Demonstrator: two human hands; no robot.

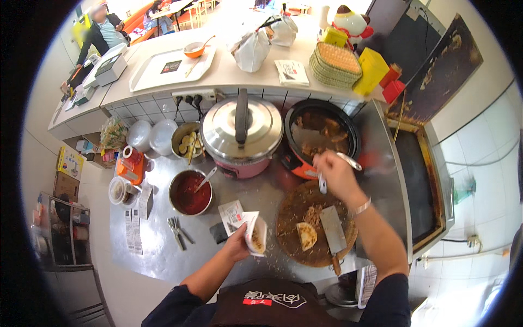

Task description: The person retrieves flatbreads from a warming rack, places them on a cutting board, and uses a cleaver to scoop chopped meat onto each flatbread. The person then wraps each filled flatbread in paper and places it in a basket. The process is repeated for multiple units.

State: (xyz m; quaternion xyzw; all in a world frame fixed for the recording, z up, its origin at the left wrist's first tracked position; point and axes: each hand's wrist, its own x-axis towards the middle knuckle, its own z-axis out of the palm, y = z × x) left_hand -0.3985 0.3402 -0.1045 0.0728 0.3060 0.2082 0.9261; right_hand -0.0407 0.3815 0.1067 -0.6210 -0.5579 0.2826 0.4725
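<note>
My left hand (238, 244) holds a printed white paper sleeve (250, 222), its mouth tilted right and a filled flatbread (258, 240) inside. Over the front rim of a black cooker pot (322, 107) with dark broth and meat pieces, my right hand (337, 173) has its fingers curled around a metal utensil handle (322, 184). Another metal handle end (350, 161) shows beyond that hand; whether both belong to one utensil, I cannot tell. Below, a round wooden chopping board (292, 245) carries a folded flatbread (306, 236), shredded meat (314, 216) and a cleaver (333, 229).
A lidded rice cooker (242, 131) stands left of the pot. A bowl of red sauce (191, 192) with a spoon, more paper sleeves (231, 214) and metal tongs (179, 234) lie left of the board. Receipts (133, 231) rest farther left. Beyond the counter (122, 88) are several people.
</note>
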